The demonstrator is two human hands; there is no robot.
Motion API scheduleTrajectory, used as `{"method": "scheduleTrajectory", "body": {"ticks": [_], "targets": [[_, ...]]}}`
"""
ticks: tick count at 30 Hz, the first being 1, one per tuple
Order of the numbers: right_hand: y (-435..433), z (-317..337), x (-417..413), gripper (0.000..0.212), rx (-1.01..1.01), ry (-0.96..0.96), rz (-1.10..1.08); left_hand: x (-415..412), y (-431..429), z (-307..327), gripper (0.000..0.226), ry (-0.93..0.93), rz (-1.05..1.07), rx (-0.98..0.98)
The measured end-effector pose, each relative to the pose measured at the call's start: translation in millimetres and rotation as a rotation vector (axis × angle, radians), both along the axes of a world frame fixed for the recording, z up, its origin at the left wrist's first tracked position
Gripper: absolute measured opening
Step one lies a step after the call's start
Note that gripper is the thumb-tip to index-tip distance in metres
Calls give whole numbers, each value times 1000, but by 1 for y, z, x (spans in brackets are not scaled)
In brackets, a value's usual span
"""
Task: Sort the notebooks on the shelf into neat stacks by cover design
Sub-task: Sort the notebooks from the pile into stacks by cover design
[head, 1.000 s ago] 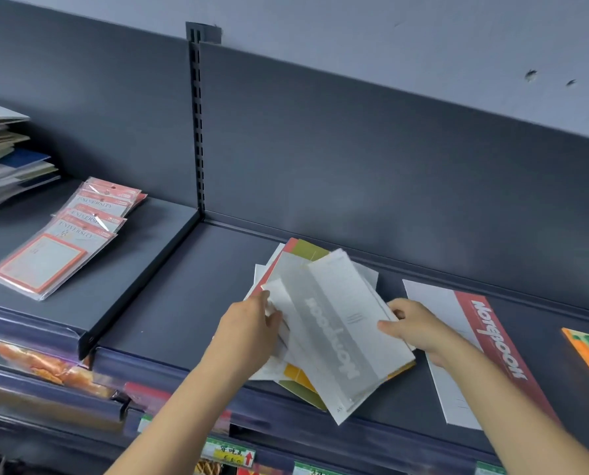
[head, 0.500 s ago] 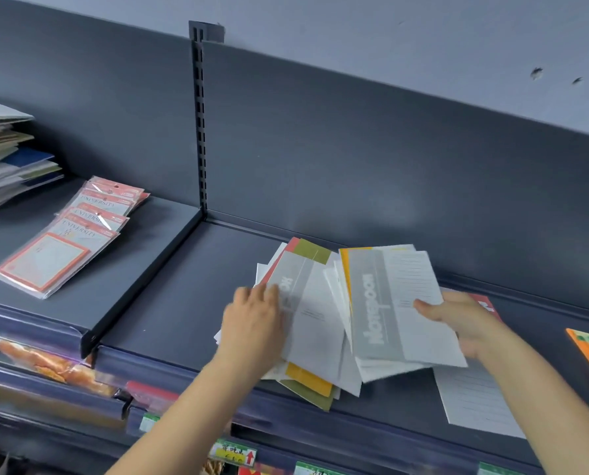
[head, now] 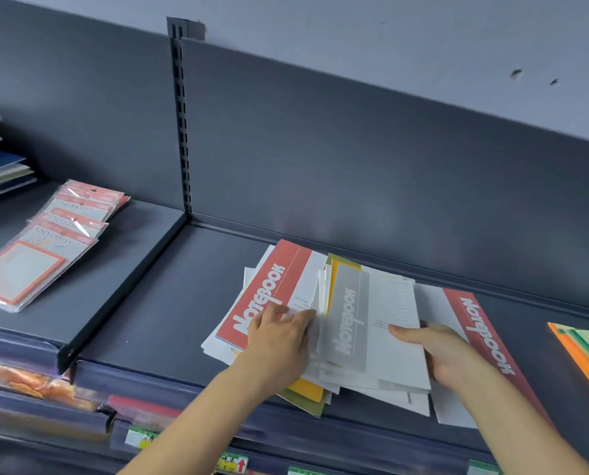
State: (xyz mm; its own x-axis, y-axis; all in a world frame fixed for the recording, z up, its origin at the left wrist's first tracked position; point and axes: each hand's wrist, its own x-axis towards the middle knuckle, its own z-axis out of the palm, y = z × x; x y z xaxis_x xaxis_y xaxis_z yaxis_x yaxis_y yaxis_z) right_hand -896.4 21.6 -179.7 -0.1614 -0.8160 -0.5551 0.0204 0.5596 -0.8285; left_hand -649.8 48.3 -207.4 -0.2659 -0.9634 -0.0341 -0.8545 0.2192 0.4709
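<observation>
Dark grey metal shelf [head: 183,303] with matching back panel [head: 354,149], slotted upright [head: 182,132], pale wall [head: 354,29] above, two small dark marks [head: 516,73]

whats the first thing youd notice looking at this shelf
The messy fan of notebooks mid-shelf draws the eye, a red-banded NOTEBOOK cover at its left under the flat left hand. The right hand grips a grey-banded notebook on top, with a darker red notebook lying to its right. Wrapped UNIVERSITY packs fan out on the left shelf.

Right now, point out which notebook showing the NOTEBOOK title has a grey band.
The grey-banded notebook, lying uppermost in the middle. The left notebook and the far-right notebook on either side of it both have red bands.
</observation>
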Motion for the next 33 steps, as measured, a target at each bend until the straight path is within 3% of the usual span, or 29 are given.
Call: {"method": "scheduleTrajectory", "body": {"ticks": [5, 11, 14, 20, 23, 27, 33], "targets": [[6, 0, 10, 49, -143, 84, 17, 1, -5, 13, 43, 2, 22, 59], [12, -2, 21, 34, -231, -39, 18, 1, -36, 31, 25, 420, 302, 233], [10, 0, 24, 32, -255, -153, -1, 15, -42, 29, 25, 865, 277, 492], [7, -8, 31, 37, -147, -313, 0, 19, -29, 52, 5, 1183, 367, 365], [9, -10, 36, 46, -87, -402, 45, 11, -29, 62, 15, 1211, 497, 264], [14, -7, 41, 41, -39, -427, 129, 6, -26, 77, 7, 1240, 563, 28], [17, -2, 30, 49, -47, -384, 121, 23, -35, 82, 8, 991, 610, -165]]}}
